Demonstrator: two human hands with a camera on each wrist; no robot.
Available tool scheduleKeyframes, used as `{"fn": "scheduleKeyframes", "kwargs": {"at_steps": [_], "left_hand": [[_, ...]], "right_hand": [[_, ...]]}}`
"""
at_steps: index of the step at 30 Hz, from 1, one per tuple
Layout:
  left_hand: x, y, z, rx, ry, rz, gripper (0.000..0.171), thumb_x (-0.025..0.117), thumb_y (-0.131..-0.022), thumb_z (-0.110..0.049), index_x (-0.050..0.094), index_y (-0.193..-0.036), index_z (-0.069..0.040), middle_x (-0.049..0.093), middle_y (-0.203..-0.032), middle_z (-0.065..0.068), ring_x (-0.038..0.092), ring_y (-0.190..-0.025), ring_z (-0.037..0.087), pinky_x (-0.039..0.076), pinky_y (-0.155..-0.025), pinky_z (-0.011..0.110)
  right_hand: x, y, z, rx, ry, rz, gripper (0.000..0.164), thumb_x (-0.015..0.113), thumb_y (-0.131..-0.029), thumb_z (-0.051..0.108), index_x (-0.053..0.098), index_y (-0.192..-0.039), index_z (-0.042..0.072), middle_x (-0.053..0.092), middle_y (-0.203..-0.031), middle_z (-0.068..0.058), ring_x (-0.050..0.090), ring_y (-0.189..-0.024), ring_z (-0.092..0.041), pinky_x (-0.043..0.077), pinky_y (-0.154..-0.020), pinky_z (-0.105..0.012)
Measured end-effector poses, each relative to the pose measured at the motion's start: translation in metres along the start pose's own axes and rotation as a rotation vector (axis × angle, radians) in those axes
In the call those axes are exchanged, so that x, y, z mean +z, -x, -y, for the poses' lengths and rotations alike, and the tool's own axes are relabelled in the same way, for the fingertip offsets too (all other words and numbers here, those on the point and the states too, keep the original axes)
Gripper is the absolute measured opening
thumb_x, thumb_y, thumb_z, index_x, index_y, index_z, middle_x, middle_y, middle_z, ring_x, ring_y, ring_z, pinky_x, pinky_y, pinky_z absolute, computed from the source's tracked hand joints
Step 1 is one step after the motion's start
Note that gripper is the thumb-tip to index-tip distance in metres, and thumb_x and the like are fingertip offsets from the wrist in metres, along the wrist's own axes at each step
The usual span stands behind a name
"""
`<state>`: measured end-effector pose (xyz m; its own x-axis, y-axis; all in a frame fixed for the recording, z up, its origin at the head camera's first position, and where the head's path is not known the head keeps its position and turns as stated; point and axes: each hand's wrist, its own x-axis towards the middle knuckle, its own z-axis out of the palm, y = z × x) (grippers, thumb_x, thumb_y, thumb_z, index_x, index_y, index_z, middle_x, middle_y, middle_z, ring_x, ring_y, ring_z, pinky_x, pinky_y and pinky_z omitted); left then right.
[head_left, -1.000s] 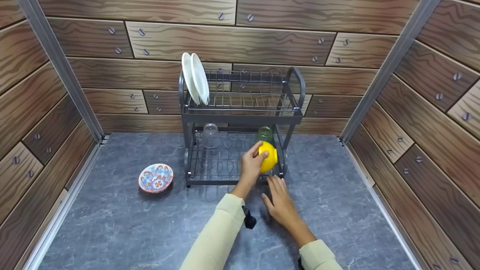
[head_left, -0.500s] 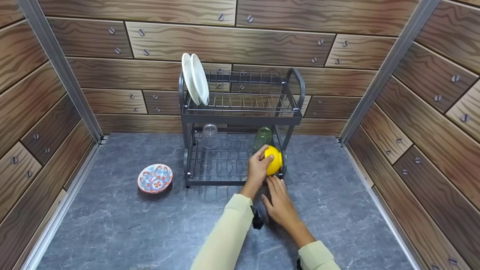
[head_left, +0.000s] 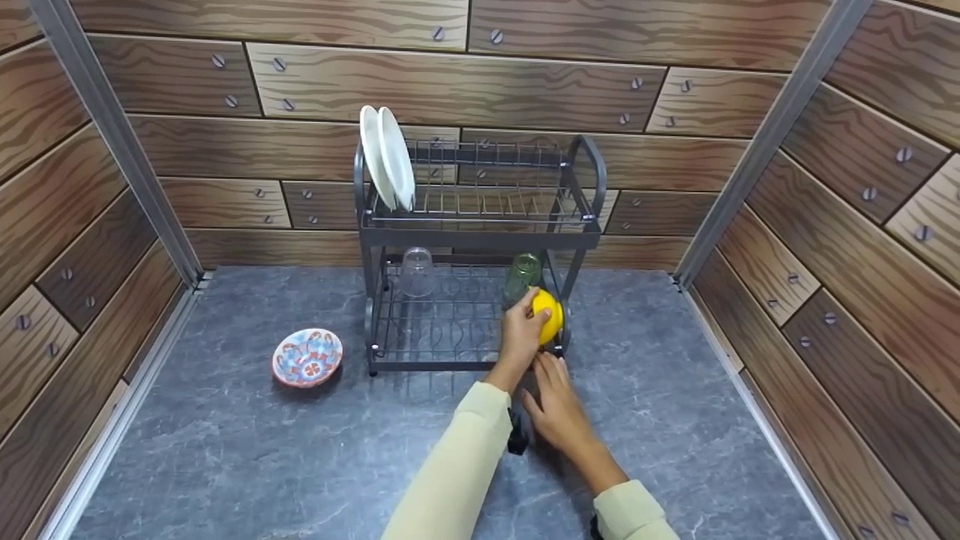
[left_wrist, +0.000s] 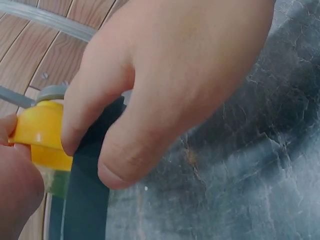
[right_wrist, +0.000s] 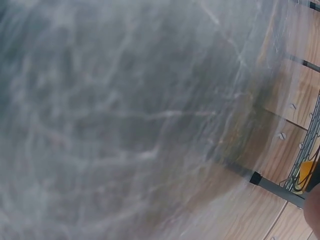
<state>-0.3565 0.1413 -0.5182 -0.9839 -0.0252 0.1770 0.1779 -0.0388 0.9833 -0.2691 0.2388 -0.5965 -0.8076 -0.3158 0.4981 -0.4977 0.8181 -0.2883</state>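
Observation:
My left hand (head_left: 521, 337) pinches a small yellow bowl (head_left: 552, 318), thumb on its outside. The bowl is on its side, base facing right, over the front right corner of the lower shelf of a dark dish rack (head_left: 480, 240). It partly covers an upturned green glass (head_left: 523, 271). My right hand (head_left: 561, 409) rests its extended fingertips at the rack's lower front bar, thumb spread to the left. The left wrist view has the right hand (left_wrist: 185, 65) large by the bar (left_wrist: 87, 200), with the yellow bowl (left_wrist: 40, 122) beyond it.
Two white plates (head_left: 396, 161) stand on edge at the upper tier's left end. An upturned clear glass (head_left: 417, 271) sits at the lower shelf's back left. A red-and-blue patterned bowl (head_left: 307, 358) lies on the grey marbled table (head_left: 247, 465) left of the rack. Wood-patterned walls enclose the table.
My left hand has carried the yellow bowl a little to the right, toward the rack's right side, and its base has turned slightly. The right hand has stayed at the front bar.

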Motion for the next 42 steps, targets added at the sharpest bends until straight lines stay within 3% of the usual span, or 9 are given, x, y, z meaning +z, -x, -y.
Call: {"fn": "scheduleKeyframes", "kwargs": {"at_steps": [6, 9, 15, 22, 29, 37, 42], "left_hand": [[0.004, 0.004, -0.007, 0.022, -0.235, -0.049, 0.047, 0.064, -0.092, -0.014, 0.054, -0.137, -0.017, 0.065, -0.121, 0.008, 0.063, -0.101, 0.016, 0.053, -0.081, 0.026], [0.005, 0.006, -0.005, 0.034, -0.274, -0.039, 0.046, 0.063, -0.092, -0.015, 0.054, -0.137, -0.018, 0.066, -0.117, 0.007, 0.063, -0.097, 0.014, 0.053, -0.077, 0.024], [0.005, 0.007, -0.001, -0.001, -0.176, -0.009, 0.045, 0.063, -0.092, -0.015, 0.055, -0.136, -0.021, 0.064, -0.123, 0.005, 0.062, -0.103, 0.012, 0.053, -0.081, 0.023], [0.004, 0.007, 0.001, -0.021, -0.110, 0.056, 0.044, 0.064, -0.092, -0.015, 0.057, -0.134, -0.023, 0.065, -0.117, 0.005, 0.062, -0.099, 0.010, 0.054, -0.079, 0.024], [0.001, 0.007, 0.002, -0.014, -0.072, 0.116, 0.059, 0.063, -0.092, -0.012, 0.042, -0.145, -0.028, 0.058, -0.129, 0.004, 0.059, -0.107, 0.012, 0.052, -0.085, 0.025], [-0.004, 0.008, 0.003, 0.030, -0.001, 0.112, 0.061, 0.065, -0.090, -0.008, 0.042, -0.145, -0.012, 0.057, -0.131, 0.013, 0.060, -0.111, 0.022, 0.053, -0.086, 0.027], [-0.013, 0.011, 0.001, 0.040, 0.011, 0.125, 0.060, 0.064, -0.091, -0.012, 0.041, -0.145, -0.010, 0.056, -0.131, 0.014, 0.058, -0.114, 0.025, 0.051, -0.090, 0.029]], "right_hand": [[0.001, 0.001, 0.001, -0.028, -0.016, -0.033, 0.066, 0.059, -0.090, 0.020, 0.033, -0.145, -0.006, 0.034, -0.148, -0.020, 0.029, -0.138, -0.039, 0.019, -0.112, -0.054], [0.003, 0.000, 0.001, -0.078, -0.025, -0.077, 0.067, 0.060, -0.089, 0.016, 0.031, -0.146, -0.005, 0.034, -0.149, -0.020, 0.030, -0.137, -0.037, 0.017, -0.113, -0.052], [0.006, -0.002, 0.003, -0.104, -0.044, -0.096, 0.063, 0.058, -0.091, 0.017, 0.033, -0.146, -0.001, 0.034, -0.148, -0.016, 0.030, -0.138, -0.031, 0.018, -0.113, -0.053], [0.003, -0.002, 0.003, -0.080, -0.032, -0.078, 0.063, 0.058, -0.090, 0.016, 0.034, -0.144, -0.004, 0.035, -0.148, -0.018, 0.030, -0.138, -0.032, 0.020, -0.111, -0.056], [0.002, -0.002, 0.001, -0.083, -0.012, -0.065, 0.064, 0.059, -0.090, 0.016, 0.033, -0.145, -0.004, 0.035, -0.148, -0.017, 0.031, -0.138, -0.031, 0.020, -0.110, -0.057], [0.001, -0.001, 0.001, -0.064, 0.018, -0.047, 0.064, 0.058, -0.090, 0.019, 0.035, -0.142, -0.009, 0.037, -0.146, -0.021, 0.032, -0.135, -0.039, 0.020, -0.111, -0.056], [0.000, -0.002, 0.000, -0.060, 0.019, -0.051, 0.060, 0.058, -0.091, 0.021, 0.039, -0.141, -0.006, 0.040, -0.142, -0.018, 0.034, -0.133, -0.036, 0.019, -0.112, -0.053]]}}
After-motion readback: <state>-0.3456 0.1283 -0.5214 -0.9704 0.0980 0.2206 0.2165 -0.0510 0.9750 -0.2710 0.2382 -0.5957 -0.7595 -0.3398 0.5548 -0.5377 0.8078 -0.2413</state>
